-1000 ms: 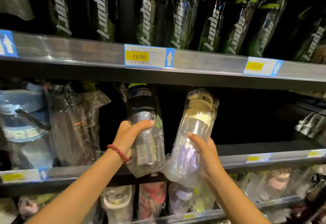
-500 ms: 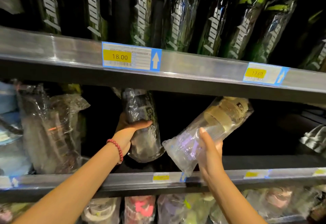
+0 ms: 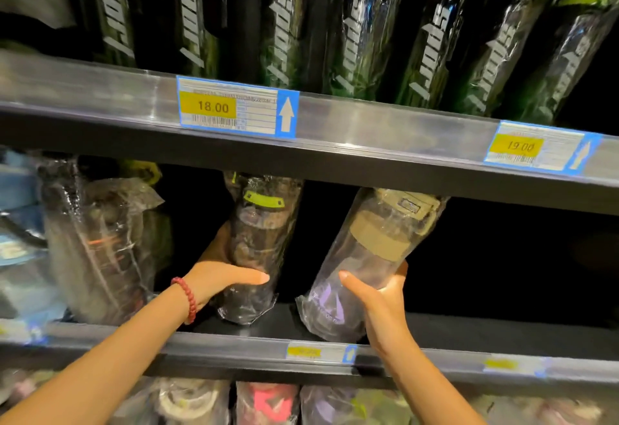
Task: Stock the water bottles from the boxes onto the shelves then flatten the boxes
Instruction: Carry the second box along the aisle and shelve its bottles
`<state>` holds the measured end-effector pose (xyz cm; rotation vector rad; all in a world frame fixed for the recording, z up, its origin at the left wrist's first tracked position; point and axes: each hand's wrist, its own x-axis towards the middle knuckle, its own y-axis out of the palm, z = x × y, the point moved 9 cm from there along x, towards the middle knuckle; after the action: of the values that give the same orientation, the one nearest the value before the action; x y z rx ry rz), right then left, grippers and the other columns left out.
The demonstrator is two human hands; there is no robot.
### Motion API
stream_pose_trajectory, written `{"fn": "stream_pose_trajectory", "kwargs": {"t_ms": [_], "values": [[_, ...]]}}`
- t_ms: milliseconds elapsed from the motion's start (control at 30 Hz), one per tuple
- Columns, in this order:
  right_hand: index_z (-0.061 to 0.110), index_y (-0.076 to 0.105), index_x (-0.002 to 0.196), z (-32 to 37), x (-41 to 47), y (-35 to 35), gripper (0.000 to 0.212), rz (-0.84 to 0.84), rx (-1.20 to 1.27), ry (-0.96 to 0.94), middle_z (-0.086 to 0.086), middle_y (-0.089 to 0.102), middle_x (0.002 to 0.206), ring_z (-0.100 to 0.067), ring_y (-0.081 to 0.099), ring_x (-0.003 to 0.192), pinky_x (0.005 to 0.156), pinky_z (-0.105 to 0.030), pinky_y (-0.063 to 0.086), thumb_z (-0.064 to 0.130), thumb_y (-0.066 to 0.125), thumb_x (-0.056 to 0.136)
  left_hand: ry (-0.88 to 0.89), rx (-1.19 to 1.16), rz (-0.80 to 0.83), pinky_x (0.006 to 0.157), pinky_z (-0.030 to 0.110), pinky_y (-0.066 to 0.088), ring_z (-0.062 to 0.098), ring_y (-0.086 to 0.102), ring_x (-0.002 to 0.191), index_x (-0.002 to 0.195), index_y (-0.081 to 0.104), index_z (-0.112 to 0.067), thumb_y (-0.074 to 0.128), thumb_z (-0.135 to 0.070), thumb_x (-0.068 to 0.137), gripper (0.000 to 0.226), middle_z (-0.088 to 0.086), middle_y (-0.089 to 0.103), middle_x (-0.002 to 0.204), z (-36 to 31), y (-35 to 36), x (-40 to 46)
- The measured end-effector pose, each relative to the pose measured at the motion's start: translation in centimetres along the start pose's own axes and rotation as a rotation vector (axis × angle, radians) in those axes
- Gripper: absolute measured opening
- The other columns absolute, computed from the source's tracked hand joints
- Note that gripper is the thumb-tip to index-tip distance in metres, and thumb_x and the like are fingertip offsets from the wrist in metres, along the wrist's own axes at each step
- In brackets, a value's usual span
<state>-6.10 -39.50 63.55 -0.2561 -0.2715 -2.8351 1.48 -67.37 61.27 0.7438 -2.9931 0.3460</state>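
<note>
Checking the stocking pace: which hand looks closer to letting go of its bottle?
Left, probably. The left hand holds its dark bottle nearly upright on the shelf; the clear bottle leans.

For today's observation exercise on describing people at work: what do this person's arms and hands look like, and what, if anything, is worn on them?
Both forearms are bare, with no sleeves in view and no gloves. The left hand has a bracelet of small round red beads around its wrist. The right hand and its wrist carry nothing: no watch, ring or band that shows.
</note>
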Motion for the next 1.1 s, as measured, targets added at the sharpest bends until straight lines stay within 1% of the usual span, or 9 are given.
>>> {"fn": "stream_pose_trajectory", "kwargs": {"t_ms": [100,200,367,467,600,700,767,867,1100], "values": [[0.027,0.048,0.094,1.0,0.1,0.9,0.055,-0.007,-0.099,-0.045,0.002,0.063,0.091,0.003,0.066,0.074,0.071,-0.015,0.053,-0.008,0.079,0.066,0.018,0.022,-0.031,0.094,0.033,0.047,0.008,0.059,0.109,0.136,0.041,-0.031,0.092,-0.053,0.019,0.129,-0.008,0.061,0.121,-2.1,0.0,-2.5],[0.023,0.050,0.106,0.8,0.1,1.3,0.063,0.010,-0.176,-0.068,0.002,0.064,0.096,0.004,0.065,0.079,0.079,-0.023,0.055,0.006,0.087,0.058,0.013,0.023,-0.044,0.104,0.041,0.042,0.017,0.054,0.118,0.141,0.035,-0.024,0.089,-0.047,0.018,0.136,-0.001,0.056,0.129,-3.5,0.3,-3.9],[0.011,0.065,0.086,0.0,0.8,2.6,0.029,0.058,-0.272,-0.012,0.004,0.068,0.078,-0.007,0.067,0.071,0.068,-0.021,0.051,0.008,0.085,0.066,0.029,0.097,-0.105,0.101,0.038,0.044,0.017,0.056,0.109,0.128,0.044,-0.022,0.091,-0.034,0.033,0.107,-0.005,0.059,0.116,-4.6,-0.4,-4.7],[0.002,0.064,0.104,-1.4,1.3,3.9,0.049,0.134,-0.348,0.015,0.001,0.070,0.086,-0.014,0.068,0.083,0.066,-0.012,0.050,0.020,0.086,0.065,0.036,0.121,-0.122,0.093,0.031,0.046,0.014,0.058,0.100,0.118,0.046,-0.025,0.091,-0.012,0.053,0.080,-0.012,0.059,0.102,-4.6,-0.7,-4.9],[-0.001,0.056,0.118,-1.3,0.6,5.7,0.090,0.199,-0.427,-0.052,-0.002,0.070,0.101,-0.007,0.067,0.092,0.072,-0.011,0.050,0.050,0.082,0.049,-0.004,0.111,-0.152,0.082,0.024,0.049,0.008,0.061,0.094,0.124,0.052,-0.018,0.090,-0.021,0.054,0.080,-0.004,0.065,0.107,-3.3,-1.4,-5.4],[-0.007,0.057,0.113,-1.4,0.4,5.8,0.096,0.201,-0.437,-0.052,-0.005,0.069,0.096,-0.008,0.066,0.085,0.067,-0.010,0.048,0.058,0.076,0.045,-0.057,0.136,-0.133,0.084,0.025,0.048,0.011,0.062,0.098,0.124,0.053,-0.018,0.090,-0.046,0.042,0.094,-0.003,0.065,0.110,-2.5,-1.2,-5.9],[-0.003,0.058,0.111,-1.2,0.2,5.7,0.092,0.224,-0.460,-0.059,-0.004,0.070,0.095,-0.008,0.067,0.086,0.071,-0.015,0.049,0.061,0.074,0.047,-0.065,0.173,-0.132,0.087,0.028,0.048,0.008,0.061,0.093,0.111,0.057,-0.022,0.089,-0.031,0.055,0.065,-0.006,0.065,0.102,-2.5,-1.0,-6.2],[0.008,0.052,0.111,-0.5,-0.4,5.3,0.075,0.255,-0.559,-0.107,0.006,0.064,0.098,-0.004,0.062,0.088,0.080,-0.021,0.046,0.044,0.086,0.055,-0.055,0.290,-0.096,0.085,0.027,0.046,-0.002,0.055,0.080,0.084,0.050,-0.032,0.085,-0.019,0.064,0.042,-0.016,0.058,0.086,-2.8,-0.4,-6.8],[0.015,0.056,0.107,-1.3,-0.8,5.2,0.045,0.316,-0.741,-0.107,0.003,0.064,0.100,-0.015,0.061,0.093,0.073,-0.020,0.042,0.022,0.082,0.071,-0.051,0.398,-0.182,0.077,0.026,0.044,0.016,0.056,0.090,0.096,0.049,-0.021,0.086,-0.028,0.062,0.051,-0.003,0.058,0.093,-2.6,-0.9,-7.1]]}}
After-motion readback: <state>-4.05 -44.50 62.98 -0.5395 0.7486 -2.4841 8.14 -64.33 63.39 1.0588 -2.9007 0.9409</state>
